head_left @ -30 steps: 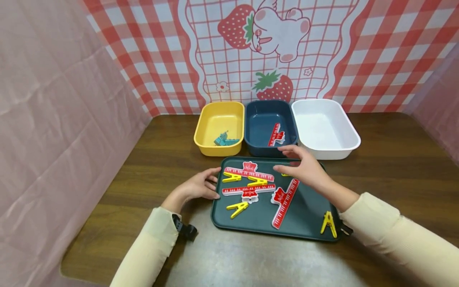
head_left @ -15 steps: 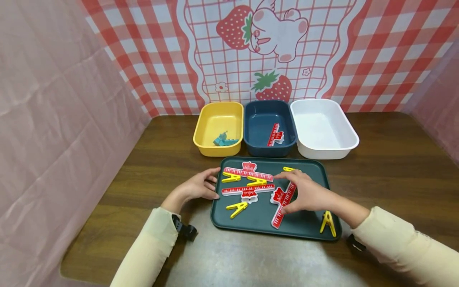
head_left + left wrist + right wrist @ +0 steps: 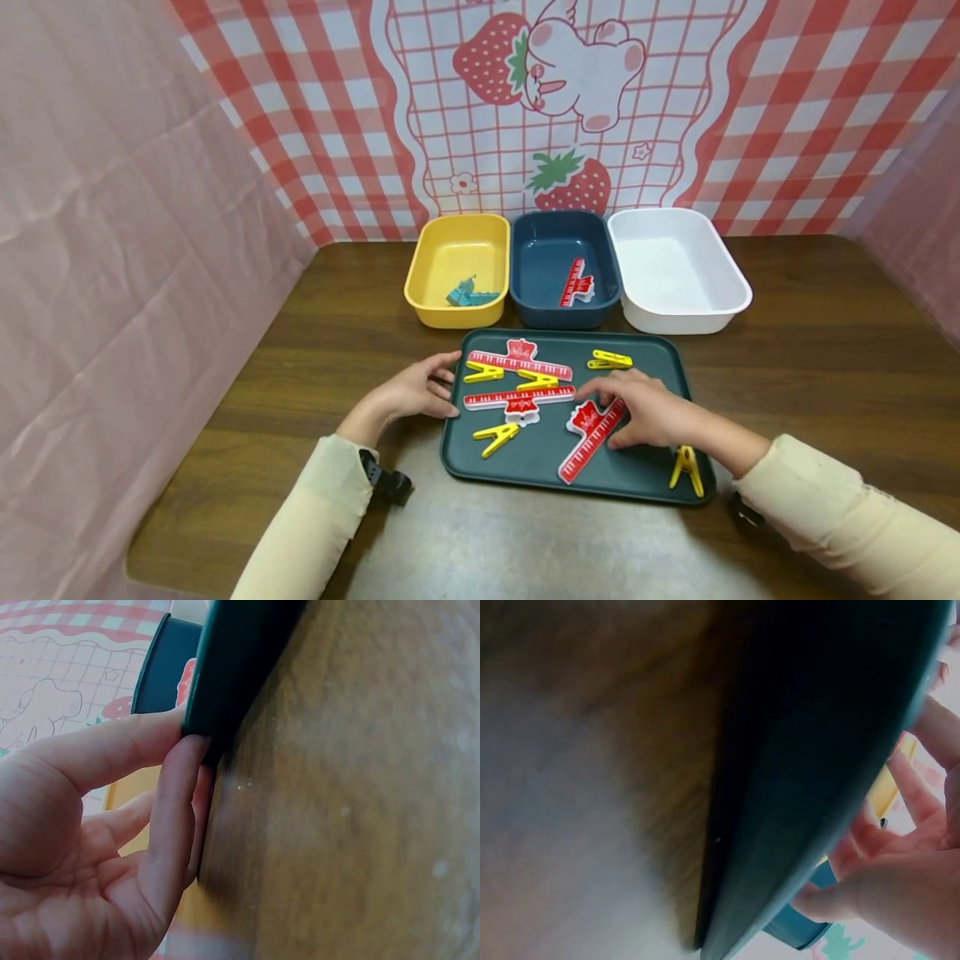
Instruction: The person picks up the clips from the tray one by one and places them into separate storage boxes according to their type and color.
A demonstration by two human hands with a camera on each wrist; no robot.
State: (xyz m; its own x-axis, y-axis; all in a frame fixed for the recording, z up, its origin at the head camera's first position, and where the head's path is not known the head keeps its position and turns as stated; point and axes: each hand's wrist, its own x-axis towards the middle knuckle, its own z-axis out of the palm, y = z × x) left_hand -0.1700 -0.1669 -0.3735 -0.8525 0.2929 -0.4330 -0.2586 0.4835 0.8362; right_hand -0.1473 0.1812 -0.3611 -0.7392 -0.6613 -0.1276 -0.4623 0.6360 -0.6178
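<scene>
On the dark green tray (image 3: 517, 471), my right hand (image 3: 652, 408) curls its fingers and thumb around the upper end of a red bulldog clip with a piano-key pattern (image 3: 581, 454). The clip lies slanted; the hand covers its upper right end. My left hand (image 3: 408, 390) holds the tray's left rim; in the left wrist view its fingertips (image 3: 196, 746) pinch that edge. Two more piano-key clips, one pinkish (image 3: 517, 360) and one red (image 3: 517, 400), lie on the tray's left. Several yellow clothespins (image 3: 497, 435) lie about, one clothespin (image 3: 610, 359) near the far rim.
Behind the tray stand three tubs side by side. A yellow tub (image 3: 423, 267) holds teal clips (image 3: 470, 293). The navy tub (image 3: 566, 317) holds one red piano-key clip (image 3: 578, 285). A white tub (image 3: 678, 322) stands at right. Another yellow clothespin (image 3: 686, 471) leans near the tray's right corner.
My right hand has come down from the navy tub's front edge onto the slanted red clip. That clip has shifted and turned slightly toward the near side. My left hand stays at the tray rim.
</scene>
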